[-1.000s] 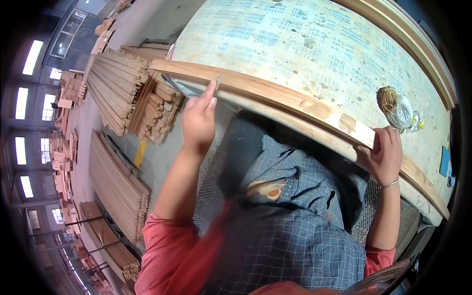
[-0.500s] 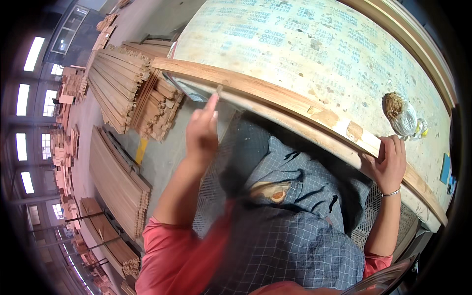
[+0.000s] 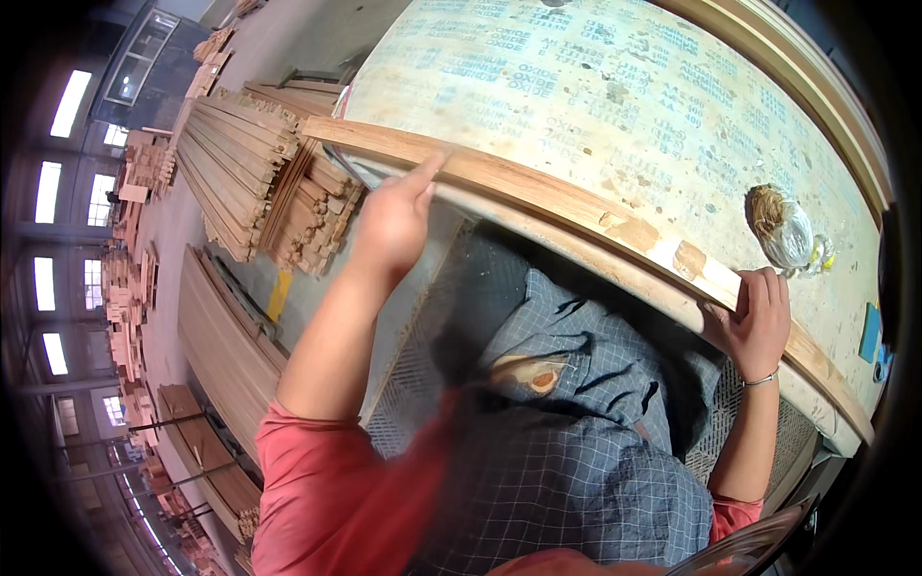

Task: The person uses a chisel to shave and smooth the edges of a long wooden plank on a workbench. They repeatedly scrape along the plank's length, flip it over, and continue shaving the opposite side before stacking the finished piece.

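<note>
A long wooden strip (image 3: 538,194) lies along the near edge of the workbench, with pale filler-like patches toward its right part. My left hand (image 3: 392,219) is at the strip's left part, index finger stretched along the wood and the other fingers curled. Its fingertips are smeared by motion; something small and tan seems pinched there, too blurred to name. Farther right, my right hand (image 3: 757,317) grips the strip, fingers over its top and thumb on the near side. Just beyond that hand, a clear plastic bag (image 3: 789,235) with brown stuff lies on the bench.
The workbench top (image 3: 576,106) is covered with pale printed sheeting. A blue block (image 3: 869,331) lies at its right end. Stacked timber (image 3: 230,163) and long boards (image 3: 226,326) stand on the floor to the left. My checked apron (image 3: 586,461) is close below the bench edge.
My left hand has moved slightly up and onto the strip, its forearm swinging a little left. My right hand keeps its grip in nearly the same place.
</note>
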Demonstrator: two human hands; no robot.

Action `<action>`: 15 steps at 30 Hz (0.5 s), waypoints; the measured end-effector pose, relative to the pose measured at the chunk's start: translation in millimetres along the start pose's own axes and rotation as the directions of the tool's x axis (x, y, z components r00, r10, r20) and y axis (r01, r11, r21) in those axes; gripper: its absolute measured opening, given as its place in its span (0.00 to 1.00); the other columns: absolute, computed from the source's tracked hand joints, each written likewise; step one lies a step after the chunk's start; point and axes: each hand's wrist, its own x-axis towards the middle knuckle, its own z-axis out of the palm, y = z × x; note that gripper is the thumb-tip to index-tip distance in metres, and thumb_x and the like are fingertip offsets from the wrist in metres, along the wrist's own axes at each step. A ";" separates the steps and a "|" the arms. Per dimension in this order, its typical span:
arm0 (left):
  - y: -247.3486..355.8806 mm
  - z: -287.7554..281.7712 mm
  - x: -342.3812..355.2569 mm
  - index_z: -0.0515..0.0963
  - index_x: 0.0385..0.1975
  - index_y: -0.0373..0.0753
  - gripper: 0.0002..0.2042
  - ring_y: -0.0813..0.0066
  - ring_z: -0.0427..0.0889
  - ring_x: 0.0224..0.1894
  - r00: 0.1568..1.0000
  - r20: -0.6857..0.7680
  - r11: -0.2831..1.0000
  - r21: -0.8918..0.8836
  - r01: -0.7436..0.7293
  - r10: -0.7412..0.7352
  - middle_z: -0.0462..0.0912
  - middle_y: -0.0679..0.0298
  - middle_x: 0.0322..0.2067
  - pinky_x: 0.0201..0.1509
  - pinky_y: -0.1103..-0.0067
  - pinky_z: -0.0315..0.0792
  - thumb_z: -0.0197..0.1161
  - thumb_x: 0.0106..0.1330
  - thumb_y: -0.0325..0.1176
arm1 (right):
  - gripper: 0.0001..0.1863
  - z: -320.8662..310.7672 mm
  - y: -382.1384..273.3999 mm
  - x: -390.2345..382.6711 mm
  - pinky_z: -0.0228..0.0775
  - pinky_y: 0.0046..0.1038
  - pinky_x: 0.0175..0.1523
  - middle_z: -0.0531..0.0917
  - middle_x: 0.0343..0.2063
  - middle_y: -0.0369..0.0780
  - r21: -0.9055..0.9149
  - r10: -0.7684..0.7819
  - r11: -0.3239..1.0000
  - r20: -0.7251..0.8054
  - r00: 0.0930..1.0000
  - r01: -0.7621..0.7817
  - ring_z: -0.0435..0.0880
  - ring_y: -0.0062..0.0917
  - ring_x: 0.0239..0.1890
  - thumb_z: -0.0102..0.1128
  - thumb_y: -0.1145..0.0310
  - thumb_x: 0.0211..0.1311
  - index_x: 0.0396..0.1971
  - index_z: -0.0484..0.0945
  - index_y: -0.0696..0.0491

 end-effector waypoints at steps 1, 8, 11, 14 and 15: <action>-4.8 4.5 3.7 0.75 0.61 0.44 0.19 0.53 0.81 0.48 1.000 0.009 0.997 0.069 0.023 -0.023 0.82 0.47 0.45 0.55 0.69 0.72 0.53 0.71 0.27 | 0.31 0.3 0.5 -1.0 0.67 0.39 0.48 0.74 0.38 0.44 -0.009 0.009 1.000 0.011 1.000 -0.008 0.73 0.42 0.43 0.77 0.72 0.32 0.43 0.75 0.53; 9.8 5.2 1.6 0.75 0.61 0.41 0.18 0.53 0.81 0.48 0.982 0.165 0.993 0.058 -0.107 0.096 0.82 0.45 0.45 0.55 0.71 0.72 0.54 0.71 0.27 | 0.31 2.8 3.4 -2.1 0.67 0.39 0.49 0.74 0.39 0.45 0.017 0.021 1.000 0.019 1.000 -0.021 0.73 0.43 0.44 0.77 0.74 0.31 0.43 0.75 0.53; 13.5 -11.1 7.9 0.74 0.61 0.39 0.18 0.66 0.78 0.58 0.988 0.150 0.975 -0.215 0.060 -0.027 0.80 0.52 0.56 0.63 0.76 0.68 0.53 0.73 0.29 | 0.31 3.4 4.6 -2.4 0.67 0.39 0.49 0.75 0.39 0.44 0.002 0.027 1.000 0.029 0.999 -0.027 0.73 0.42 0.44 0.78 0.72 0.32 0.43 0.76 0.53; -5.7 6.2 7.2 0.73 0.61 0.35 0.18 0.61 0.78 0.59 0.996 0.083 0.997 -0.081 -0.015 0.022 0.79 0.48 0.56 0.63 0.74 0.68 0.53 0.73 0.27 | 0.30 1.6 2.2 -0.8 0.68 0.38 0.48 0.74 0.39 0.44 0.011 0.004 1.000 0.011 1.000 -0.004 0.73 0.42 0.43 0.77 0.73 0.32 0.42 0.76 0.53; -4.7 9.2 3.4 0.73 0.60 0.35 0.18 0.59 0.78 0.58 0.994 0.079 0.997 -0.017 -0.073 0.074 0.79 0.46 0.55 0.63 0.74 0.68 0.53 0.72 0.27 | 0.29 2.6 1.2 -0.1 0.68 0.38 0.48 0.74 0.38 0.44 0.027 0.005 1.000 -0.002 1.000 -0.005 0.73 0.42 0.43 0.77 0.73 0.32 0.41 0.76 0.54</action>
